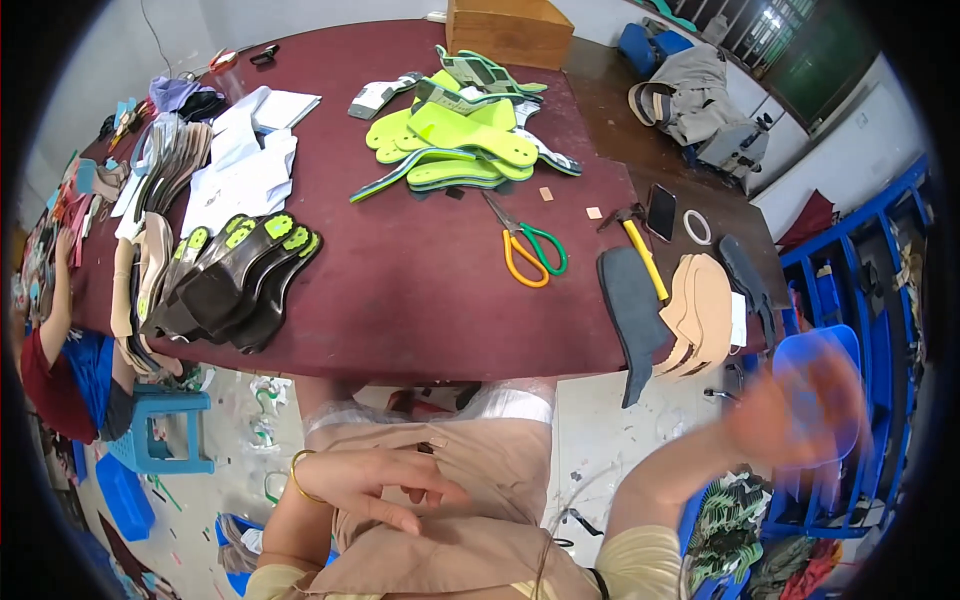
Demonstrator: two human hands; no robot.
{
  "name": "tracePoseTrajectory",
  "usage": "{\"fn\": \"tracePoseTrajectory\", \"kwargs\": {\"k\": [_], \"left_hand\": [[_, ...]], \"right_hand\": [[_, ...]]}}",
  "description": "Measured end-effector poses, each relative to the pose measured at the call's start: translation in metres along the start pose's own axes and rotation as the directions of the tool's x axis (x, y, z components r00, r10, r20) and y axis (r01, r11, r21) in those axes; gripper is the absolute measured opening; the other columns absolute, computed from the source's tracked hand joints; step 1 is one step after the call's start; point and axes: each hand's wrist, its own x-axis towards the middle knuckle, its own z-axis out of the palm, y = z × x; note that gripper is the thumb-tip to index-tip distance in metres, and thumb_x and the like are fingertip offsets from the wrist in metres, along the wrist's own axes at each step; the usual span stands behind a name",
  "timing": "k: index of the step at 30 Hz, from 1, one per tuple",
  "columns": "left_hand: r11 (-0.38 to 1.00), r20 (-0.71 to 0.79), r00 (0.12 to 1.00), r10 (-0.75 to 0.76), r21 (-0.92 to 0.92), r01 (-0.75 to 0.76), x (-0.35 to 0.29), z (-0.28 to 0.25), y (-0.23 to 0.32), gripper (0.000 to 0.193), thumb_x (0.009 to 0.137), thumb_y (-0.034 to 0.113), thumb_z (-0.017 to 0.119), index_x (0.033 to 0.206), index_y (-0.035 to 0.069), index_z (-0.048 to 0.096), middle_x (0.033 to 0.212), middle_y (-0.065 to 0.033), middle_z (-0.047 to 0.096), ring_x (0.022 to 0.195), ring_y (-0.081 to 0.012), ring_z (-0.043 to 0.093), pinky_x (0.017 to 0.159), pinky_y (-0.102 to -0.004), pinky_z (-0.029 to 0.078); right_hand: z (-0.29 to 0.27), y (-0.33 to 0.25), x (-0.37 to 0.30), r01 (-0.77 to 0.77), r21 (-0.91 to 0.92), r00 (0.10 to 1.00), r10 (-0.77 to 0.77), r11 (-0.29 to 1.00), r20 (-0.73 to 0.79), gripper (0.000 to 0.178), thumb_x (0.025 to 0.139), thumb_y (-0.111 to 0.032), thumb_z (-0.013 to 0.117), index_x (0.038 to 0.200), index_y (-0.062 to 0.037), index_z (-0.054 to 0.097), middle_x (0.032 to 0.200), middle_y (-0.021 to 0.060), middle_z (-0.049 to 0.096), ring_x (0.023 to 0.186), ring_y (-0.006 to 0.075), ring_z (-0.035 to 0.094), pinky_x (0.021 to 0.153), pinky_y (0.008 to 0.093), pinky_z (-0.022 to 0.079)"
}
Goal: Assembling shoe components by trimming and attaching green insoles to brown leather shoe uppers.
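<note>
My left hand point(385, 488), with a yellow bangle at its wrist, hovers over the tan apron point(450, 545) on my lap. Its fingers are loosely extended and nothing is in them. Out to the right, my right hand point(790, 415) is smeared by motion and overlaps a blue plastic bin point(818, 350) beside the table. Whether it grips the bin cannot be made out. Nearest to it on the table are tan insole-shaped pieces point(702, 310) and a dark grey piece point(632, 305). Scissors point(528, 250) with orange and green handles lie mid-table.
Bright green insoles point(460, 145) form a heap on the dark red table point(400, 300). Black insoles point(245, 285) and white sheets point(240, 165) lie left. A yellow-handled hammer point(643, 255), phone point(661, 212) and white ring point(697, 227) sit right. Another person point(70, 370) works far left.
</note>
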Motion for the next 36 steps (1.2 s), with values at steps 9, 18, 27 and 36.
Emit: {"fn": "tracePoseTrajectory", "kwargs": {"k": [9,18,27,36], "left_hand": [[0.945,-0.186,0.927,-0.326,-0.032,0.326,0.021,0.022,-0.043,0.04,0.088,0.032,0.059,0.117,0.006,0.056,0.083,-0.0054,0.056,0.074,-0.0149,0.053,0.066,-0.0277,0.045],[0.975,-0.221,0.966,-0.134,0.143,0.168,0.111,-0.028,-0.103,0.027,0.086,0.02,0.06,0.108,0.005,0.059,0.085,-0.0099,0.058,0.071,-0.0177,0.053,0.066,-0.0306,0.045],[0.559,-0.608,0.757,0.237,0.723,0.406,0.33,-0.04,-0.199,0.033,0.081,0.024,0.059,0.108,0.006,0.056,0.113,-0.0092,0.051,0.106,-0.026,0.047,0.087,-0.0371,0.042],[0.617,-0.581,0.804,-0.126,0.589,0.522,0.302,-0.051,-0.164,0.069,0.072,0.04,0.069,0.128,0.009,0.045,0.131,-0.0141,0.04,0.124,-0.027,0.034,0.096,-0.0353,0.033]], "right_hand": [[-0.11,0.202,-0.129,-0.047,-0.998,0.571,0.819,-0.047,-0.065,0.03,0.065,-0.023,0.078,0.08,-0.0028,0.062,0.077,0.0118,0.058,0.068,0.0266,0.057,0.064,0.0349,0.047],[-0.132,0.205,-0.122,-0.387,-0.922,0.31,0.943,0.005,-0.124,0.02,0.074,-0.018,0.07,0.072,-0.0007,0.061,0.068,0.0128,0.061,0.065,0.0278,0.061,0.061,0.0364,0.046],[-0.196,0.15,-0.16,-0.856,-0.121,0.468,0.653,0.503,-0.595,0.027,0.086,-0.023,0.054,0.107,-0.0057,0.054,0.103,0.005,0.056,0.097,0.0202,0.054,0.082,0.0347,0.044],[-0.216,-0.101,0.016,-0.207,-0.15,0.676,0.031,0.967,-0.736,0.049,0.081,-0.021,0.055,0.119,0.0085,0.05,0.124,0.0212,0.051,0.116,0.0329,0.049,0.103,0.0422,0.034]]}}
